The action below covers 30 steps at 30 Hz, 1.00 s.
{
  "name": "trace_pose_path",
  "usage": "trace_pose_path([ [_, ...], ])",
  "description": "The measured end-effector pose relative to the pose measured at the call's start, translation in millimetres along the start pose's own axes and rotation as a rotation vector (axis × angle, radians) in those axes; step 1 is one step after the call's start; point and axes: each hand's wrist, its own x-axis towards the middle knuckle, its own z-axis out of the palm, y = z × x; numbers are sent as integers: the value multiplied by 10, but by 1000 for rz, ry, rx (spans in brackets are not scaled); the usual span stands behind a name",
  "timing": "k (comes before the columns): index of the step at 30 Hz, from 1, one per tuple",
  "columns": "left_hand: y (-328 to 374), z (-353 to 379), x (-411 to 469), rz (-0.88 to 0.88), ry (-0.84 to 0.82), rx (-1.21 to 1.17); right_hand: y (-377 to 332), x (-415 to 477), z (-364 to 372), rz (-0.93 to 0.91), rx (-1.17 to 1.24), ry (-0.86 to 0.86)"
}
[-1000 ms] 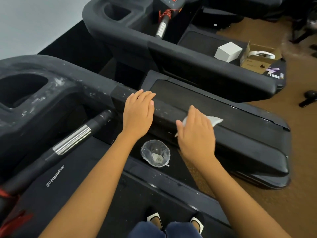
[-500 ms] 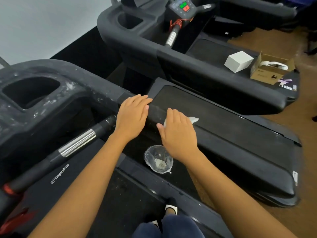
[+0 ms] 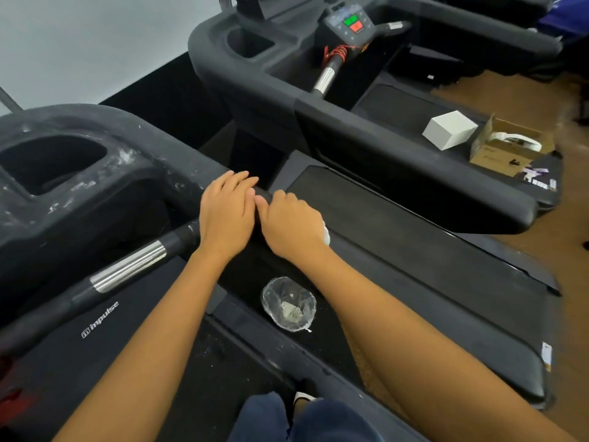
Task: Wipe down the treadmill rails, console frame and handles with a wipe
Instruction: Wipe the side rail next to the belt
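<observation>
Item: rail wiping, head view.

- Left hand (image 3: 228, 215): laid flat on the rail (image 3: 446, 314) where it meets the console frame (image 3: 95, 186); fingers straight and held together, nothing gripped.
- Right hand (image 3: 291, 224): set just beside the left, thumb touching it; fingers curled down and clamped on the wipe (image 3: 326, 233).
- Wipe: pressed against the rail under the right hand; only a small white edge is seen at the hand's outer side.
- Console frame: dark, marked with white smears around its recess.
- Handle (image 3: 127, 269): black bar with a chrome band, located below the frame, left of the left hand.
- Cup (image 3: 288, 304): clear, crumpled scrap inside, placed between the forearms below the rail.
- Far treadmill: white box (image 3: 450, 129) and open carton (image 3: 506, 145) are set side by side on its deck.
</observation>
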Motion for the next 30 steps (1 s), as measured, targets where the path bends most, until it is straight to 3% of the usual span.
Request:
trace_pose_path([
  [3, -12, -12, 31, -10, -20, 31, 336, -245, -124, 57, 60, -25],
  [7, -68, -25, 28, 17, -32, 12, 738, -768, -284, 299, -38, -16],
  [12, -136, -74, 47, 65, -75, 0, 446, -482, -221, 435, -39, 15],
  [18, -219, -142, 80, 144, -110, 3, 73, 79, -61, 359, 245, 130],
  [23, -232, -127, 83, 141, -113, -24, 162, -190, -281, 197, 695, 477],
  [27, -228, -123, 78, 134, -113, -59, 96, -519, -201, -32, 643, 138],
  [30, -215, -149, 58, 101, -84, -147, 192, -574, -190, -15, 740, 94],
])
